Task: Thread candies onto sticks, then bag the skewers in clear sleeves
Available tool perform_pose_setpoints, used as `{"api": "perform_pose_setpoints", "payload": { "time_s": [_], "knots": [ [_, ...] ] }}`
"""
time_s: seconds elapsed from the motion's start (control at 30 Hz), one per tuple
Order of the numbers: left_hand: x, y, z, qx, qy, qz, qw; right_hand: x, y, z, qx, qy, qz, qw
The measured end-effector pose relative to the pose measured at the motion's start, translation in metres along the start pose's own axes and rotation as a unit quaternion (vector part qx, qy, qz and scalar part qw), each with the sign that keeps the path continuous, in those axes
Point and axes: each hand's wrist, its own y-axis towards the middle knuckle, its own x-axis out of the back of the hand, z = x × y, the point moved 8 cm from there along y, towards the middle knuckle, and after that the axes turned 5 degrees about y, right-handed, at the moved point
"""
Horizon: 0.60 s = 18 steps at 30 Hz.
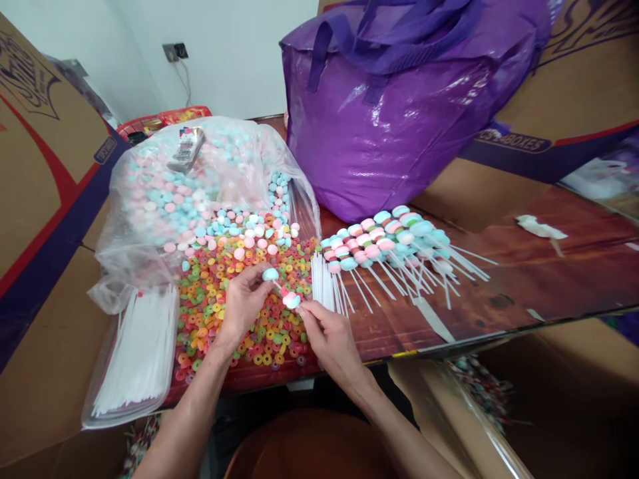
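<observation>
Between thumb and fingers my left hand (245,298) pinches a pale blue marshmallow (270,274). My right hand (329,332) is closed on a candy skewer (290,299), threaded with a red gummy piece and pink, white and blue marshmallow. The skewer's tip points toward the marshmallow in my left hand; whether they touch is hard to tell. Both hands hover over a spread of colourful gummy rings (210,313). Just right of them lie loose white sticks (322,283) and a stack of finished-looking marshmallow skewers (384,239).
A clear plastic bag (134,179) spills pastel marshmallows behind the rings. White sticks (134,352) fill a clear pack at the left. A big purple bag (389,133) stands at the back. Cardboard boxes (44,199) flank the wooden table (499,286). Below its edge, wrapped sweets (482,386) show in a box.
</observation>
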Motion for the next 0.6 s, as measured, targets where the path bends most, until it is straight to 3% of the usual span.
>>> {"api": "perform_pose_setpoints", "payload": {
  "time_s": [0.2,0.4,0.6],
  "knots": [
    [0.001,-0.007,-0.008,-0.082,0.139,-0.025,0.987,-0.001,-0.001,0.004,-0.020,-0.068,-0.007,0.997],
    [-0.005,-0.015,-0.017,-0.125,0.195,-0.046,0.972,-0.009,0.000,0.008,-0.030,-0.058,-0.026,0.998],
    [-0.010,-0.022,-0.019,-0.145,0.224,-0.002,0.964,-0.012,0.003,0.005,-0.033,-0.037,-0.039,0.998]
  ]
}}
